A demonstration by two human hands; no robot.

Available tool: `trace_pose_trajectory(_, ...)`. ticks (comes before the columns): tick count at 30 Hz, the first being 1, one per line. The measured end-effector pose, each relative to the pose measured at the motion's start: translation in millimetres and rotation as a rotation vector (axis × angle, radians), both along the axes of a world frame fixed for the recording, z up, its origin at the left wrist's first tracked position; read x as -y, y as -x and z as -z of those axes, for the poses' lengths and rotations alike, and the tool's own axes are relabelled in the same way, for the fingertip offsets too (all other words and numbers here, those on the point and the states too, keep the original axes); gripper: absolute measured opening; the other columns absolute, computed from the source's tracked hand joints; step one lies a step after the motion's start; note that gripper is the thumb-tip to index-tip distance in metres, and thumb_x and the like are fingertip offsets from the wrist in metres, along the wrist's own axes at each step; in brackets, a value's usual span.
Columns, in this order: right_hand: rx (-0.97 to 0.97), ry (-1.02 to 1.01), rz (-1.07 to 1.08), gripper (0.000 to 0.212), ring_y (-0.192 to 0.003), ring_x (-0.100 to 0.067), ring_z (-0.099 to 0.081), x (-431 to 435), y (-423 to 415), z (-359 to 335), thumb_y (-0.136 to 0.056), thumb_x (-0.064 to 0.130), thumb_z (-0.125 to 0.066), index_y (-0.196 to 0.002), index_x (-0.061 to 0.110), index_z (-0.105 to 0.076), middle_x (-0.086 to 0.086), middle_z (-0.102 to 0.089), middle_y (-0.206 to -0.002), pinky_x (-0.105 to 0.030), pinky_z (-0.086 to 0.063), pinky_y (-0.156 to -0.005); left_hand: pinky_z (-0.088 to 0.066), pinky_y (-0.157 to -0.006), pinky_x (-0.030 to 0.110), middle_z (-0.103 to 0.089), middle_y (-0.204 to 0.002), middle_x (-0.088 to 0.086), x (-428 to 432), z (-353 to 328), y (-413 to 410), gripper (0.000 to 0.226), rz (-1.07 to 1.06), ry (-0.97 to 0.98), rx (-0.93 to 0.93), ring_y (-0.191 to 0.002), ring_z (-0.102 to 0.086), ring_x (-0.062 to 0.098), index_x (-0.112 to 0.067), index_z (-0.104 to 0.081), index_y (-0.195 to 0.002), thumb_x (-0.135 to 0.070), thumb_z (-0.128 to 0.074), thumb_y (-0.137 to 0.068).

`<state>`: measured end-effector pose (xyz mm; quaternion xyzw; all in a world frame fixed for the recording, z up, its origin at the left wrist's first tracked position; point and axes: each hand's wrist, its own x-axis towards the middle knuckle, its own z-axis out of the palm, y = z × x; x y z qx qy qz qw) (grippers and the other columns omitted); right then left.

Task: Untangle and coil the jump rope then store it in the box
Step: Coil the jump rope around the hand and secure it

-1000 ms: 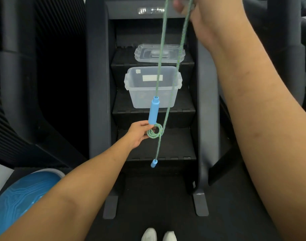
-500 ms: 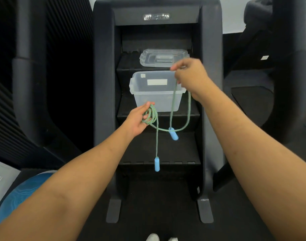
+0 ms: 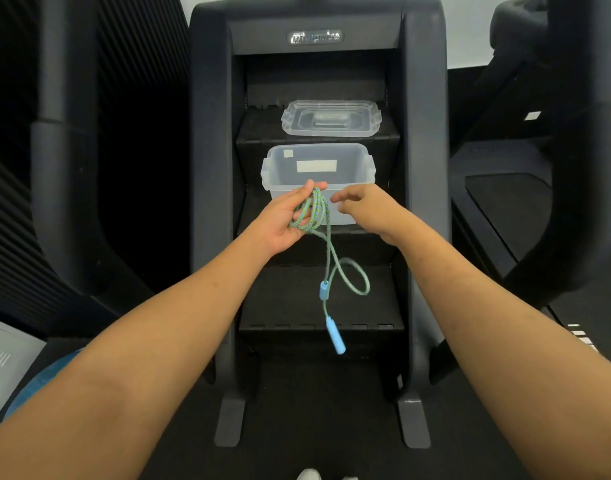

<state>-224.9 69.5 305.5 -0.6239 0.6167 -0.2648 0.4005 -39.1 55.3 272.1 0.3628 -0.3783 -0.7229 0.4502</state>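
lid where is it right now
Upper centre of the head view: the lid lies on the step just behind and above the open box.

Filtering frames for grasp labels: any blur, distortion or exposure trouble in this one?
Head view: right hand fingertips are smeared by motion, so its grip is unreadable; left hand and the jump rope coils are fairly sharp; lower handle slightly streaked. Head view, edges: wide-angle stretch swells both forearms. Head view, picture's left side: near-black, no detail.

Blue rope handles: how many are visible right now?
2. One blue handle hangs beside the loose loop of the jump rope; the lower handle dangles just beneath it. None seems hidden.
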Motion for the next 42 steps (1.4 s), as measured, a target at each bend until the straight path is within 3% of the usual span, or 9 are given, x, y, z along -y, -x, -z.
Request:
trace_pose_trajectory(3,0.238,-0.110,-0.171,0.030,-0.099,-0.018,-0.071,-3.1,-4.2,0.9,-0.099,0.008,-0.061,-0.128,0.010,-0.067,-0.011,-0.074,-0.114,-0.028,-0.057,-0.086,-0.061,-0.076,0.036,-0.064,-0.097,0.020,7.6,-0.1,1.3,0.033,0.036,0.018,0.005,-0.079,-0.066,0.023,-0.012,-0.074,-0.123,-0.034,-0.060,-0.104)
trace_pose_trajectory(4,0.277,-0.115,-0.175,0.024,-0.091,-0.021,-0.073,-2.9,-5.4,3.2,-0.100,0.007,-0.061,-0.123,0.004,-0.067,-0.014,-0.074,-0.104,-0.032,-0.060,-0.089,-0.060,-0.077,0.037,-0.063,-0.087,0.019,10.0,0.9,0.4,0.032,0.035,0.020,0.023,-0.076,-0.062,0.023,-0.013,-0.075,-0.122,-0.035,-0.060,-0.103)
trace_pose_trajectory(7,0.298,-0.051,-0.077,0.018,-0.059,-0.015,-0.052,0.3,-4.2,8.1,-0.101,0.013,-0.063,-0.105,-0.004,-0.067,-0.006,-0.052,-0.070,-0.032,-0.057,-0.067,-0.053,-0.067,0.025,-0.034,-0.055,0.002,12.8,3.4,-4.7,0.030,0.039,0.026,0.100,-0.065,-0.048,0.019,-0.015,-0.076,-0.119,-0.035,-0.061,-0.102)
trace_pose_trajectory(10,0.198,-0.005,-0.070,0.029,-0.056,-0.013,-0.031,0.2,-2.9,6.2,-0.100,0.028,-0.066,-0.098,-0.001,-0.072,0.000,-0.036,-0.065,-0.027,-0.035,-0.054,-0.057,-0.079,0.028,-0.044,-0.071,0.006,13.1,10.3,-9.2,0.028,0.077,0.034,0.162,-0.108,-0.056,0.031,-0.018,-0.079,-0.116,-0.035,-0.064,-0.100)
trace_pose_trajectory(15,0.165,-0.017,-0.060,0.037,-0.053,-0.012,-0.025,-4.8,-10.7,3.1,-0.097,0.029,-0.070,-0.103,-0.008,-0.068,-0.002,-0.032,-0.065,-0.029,-0.025,-0.054,-0.052,-0.070,0.026,-0.064,-0.092,0.006,8.9,15.8,-8.9,0.027,0.059,0.033,0.144,-0.074,-0.049,0.015,-0.019,-0.079,-0.112,-0.038,-0.063,-0.102)
trace_pose_trajectory(20,0.125,-0.066,-0.132,0.025,-0.044,-0.006,-0.028,-9.6,-15.5,8.7,-0.097,0.029,-0.070,-0.089,0.005,-0.073,0.018,-0.070,-0.094,-0.025,-0.031,-0.052,-0.051,-0.063,0.026,-0.070,-0.090,0.005,0.7,22.7,-9.6,0.037,0.082,0.001,0.198,-0.072,-0.062,0.013,-0.013,-0.075,-0.109,-0.046,-0.058,-0.102)
trace_pose_trajectory(26,0.034,-0.034,-0.155,0.018,-0.044,-0.003,-0.037,-12.4,-17.9,13.2,-0.095,0.025,-0.073,-0.086,0.009,-0.075,0.015,-0.047,-0.044,-0.013,-0.031,-0.047,-0.050,-0.071,0.030,-0.069,-0.092,0.007,-3.6,37.4,-20.1,0.032,0.133,-0.042,0.275,-0.075,-0.060,0.015,-0.011,-0.075,-0.114,-0.019,-0.049,-0.099)
trace_pose_trajectory(32,0.118,-0.044,-0.091,0.015,-0.057,-0.012,-0.052,-8.2,-16.2,16.5,-0.099,0.015,-0.066,-0.088,0.006,-0.070,-0.003,-0.058,-0.069,-0.022,-0.049,-0.057,-0.049,-0.072,0.023,-0.066,-0.113,0.008,-9.3,41.0,-20.0,0.037,0.218,0.049,0.339,-0.085,-0.058,0.012,-0.001,-0.069,-0.117,-0.005,-0.044,-0.090)
trace_pose_trajectory(42,0.087,0.016,-0.050,0.023,-0.054,-0.005,-0.042,-6.4,-6.3,29.7,-0.097,0.025,-0.069,-0.094,0.003,-0.073,0.005,-0.053,-0.064,-0.018,-0.033,-0.051,-0.028,-0.052,0.026,-0.044,-0.065,-0.003,-9.9,39.5,-9.5,0.022,0.119,-0.044,0.370,-0.056,-0.034,0.011,-0.012,-0.071,-0.090,-0.027,-0.058,-0.100)
